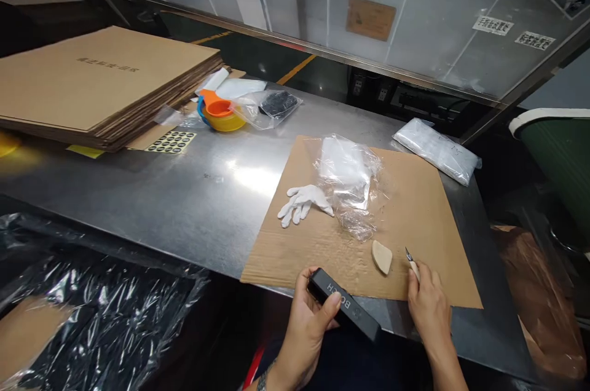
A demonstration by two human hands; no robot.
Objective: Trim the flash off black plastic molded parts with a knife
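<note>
Black case and small knife held at the near edge of a cardboard sheet.
Just beyond the sheet's seven o'clock, the case is grasped by the left hand, thumb laid across its lettered face. Between four and five o'clock, the knife's handle is pinched by the right hand, fingers curled, forearm angled in from five, blade pointed towards eleven. At nine o'clock from the knife, a tan wedge is rested on the cardboard.
</note>
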